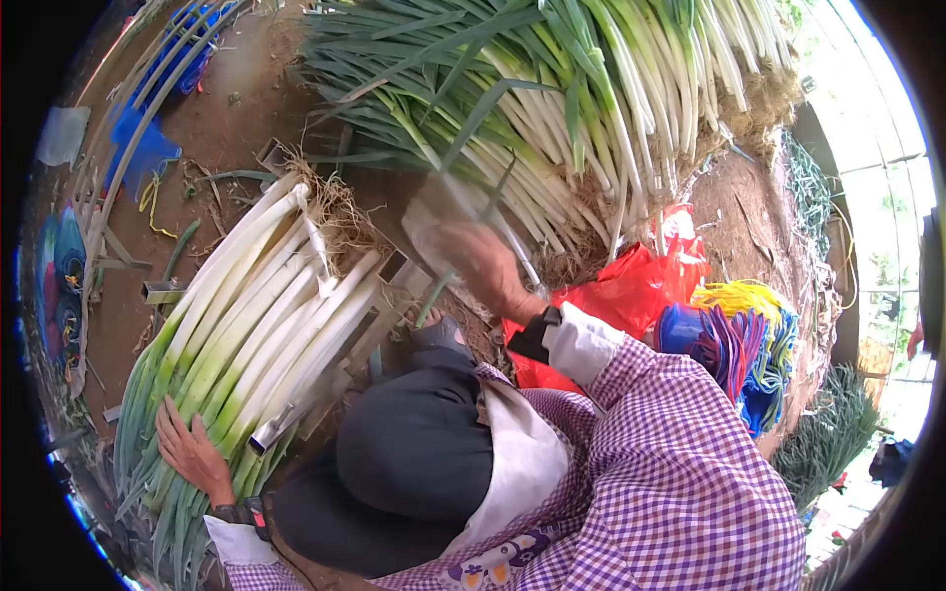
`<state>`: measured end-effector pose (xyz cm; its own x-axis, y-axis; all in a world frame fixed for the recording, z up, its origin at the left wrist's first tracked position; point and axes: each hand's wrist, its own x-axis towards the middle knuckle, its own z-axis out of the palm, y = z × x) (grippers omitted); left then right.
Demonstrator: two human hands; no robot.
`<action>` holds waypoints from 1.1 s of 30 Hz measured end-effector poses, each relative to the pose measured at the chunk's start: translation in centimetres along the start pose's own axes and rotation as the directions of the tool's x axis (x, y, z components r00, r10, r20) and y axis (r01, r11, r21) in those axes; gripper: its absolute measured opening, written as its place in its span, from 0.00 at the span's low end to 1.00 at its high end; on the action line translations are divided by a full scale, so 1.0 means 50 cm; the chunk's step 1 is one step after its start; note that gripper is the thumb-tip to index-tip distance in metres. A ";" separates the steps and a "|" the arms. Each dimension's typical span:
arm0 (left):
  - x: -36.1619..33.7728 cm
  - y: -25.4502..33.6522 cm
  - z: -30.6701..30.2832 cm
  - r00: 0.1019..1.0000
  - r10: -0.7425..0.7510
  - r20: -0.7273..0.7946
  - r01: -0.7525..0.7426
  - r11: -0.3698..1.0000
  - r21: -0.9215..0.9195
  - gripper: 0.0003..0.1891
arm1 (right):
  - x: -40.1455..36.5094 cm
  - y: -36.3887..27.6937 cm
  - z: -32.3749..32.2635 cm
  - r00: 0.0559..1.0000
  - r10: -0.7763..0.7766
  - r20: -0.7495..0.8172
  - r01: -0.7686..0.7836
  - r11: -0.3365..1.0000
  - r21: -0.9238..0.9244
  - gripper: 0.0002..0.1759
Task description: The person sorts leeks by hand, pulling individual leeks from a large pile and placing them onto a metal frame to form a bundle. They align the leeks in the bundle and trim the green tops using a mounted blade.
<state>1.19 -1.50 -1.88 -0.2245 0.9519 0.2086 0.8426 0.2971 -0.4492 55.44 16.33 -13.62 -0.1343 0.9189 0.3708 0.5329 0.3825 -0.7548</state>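
Note:
A row of long green onions [251,315], with thick white stems and roots at the upper end, lies slanted on a metal frame [392,268] at the left. My left hand [194,455] lies on their green part, fingers stretched out over the leaves. My right hand [473,258] is smeared by motion between this row and a larger heap of green onions [591,118] at the top. A pale blurred shape shows beside its fingers; I cannot make out whether the hand holds it.
A red plastic bag [631,291] lies right of my right hand. Beyond it are bundles of coloured ties [744,335] in a blue container. Loose green leaves [828,433] lie at the lower right. Blue plastic [138,143] and curved rods [148,113] are at the upper left. My dark-trousered knee [414,448] is in front.

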 end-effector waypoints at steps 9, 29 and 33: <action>0.002 -0.005 -0.001 0.999 0.032 0.000 -0.032 0.999 0.000 0.30 | -0.160 0.379 0.021 0.764 0.642 -0.072 -0.590 0.648 -0.482 0.24; 0.009 0.003 -0.016 0.999 0.024 0.028 -0.024 1.000 -0.011 0.29 | -0.058 0.336 0.189 0.776 0.505 0.377 -0.515 0.853 -0.084 0.16; 0.004 -0.001 -0.010 0.999 0.029 0.018 -0.029 0.999 0.014 0.28 | -0.058 0.291 0.048 0.724 0.628 0.287 -0.506 0.765 -0.397 0.17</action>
<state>1.35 -1.37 -1.37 -0.2087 0.9613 0.1801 0.8418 0.2703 -0.4672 61.57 19.46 -27.00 -0.0022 0.9327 -0.3606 0.8077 -0.2109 -0.5505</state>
